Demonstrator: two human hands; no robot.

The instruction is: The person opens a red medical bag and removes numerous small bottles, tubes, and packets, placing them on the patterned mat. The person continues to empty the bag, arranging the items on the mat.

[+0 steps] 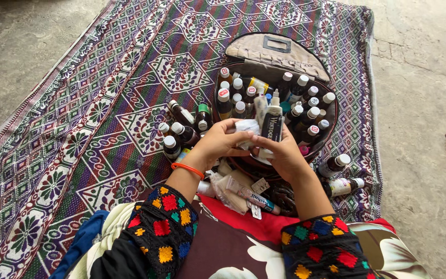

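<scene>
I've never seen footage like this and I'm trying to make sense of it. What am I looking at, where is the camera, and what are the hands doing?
There is no machine here. The single picture comes from a camera worn on a person's head, looking down at their own two bare hands.

The person sits at the edge of a patterned cloth spread on a concrete floor. On the cloth lies an open round bag, packed with small capped bottles. More bottles stand on the cloth left of the bag, two more lie at its right, and tubes and packets lie near the person's lap.

The left hand, with an orange band at the wrist, holds something small and white; I cannot tell what it is. The right hand holds a dark tube with a white nozzle. Both hands meet just above the bag.
</scene>
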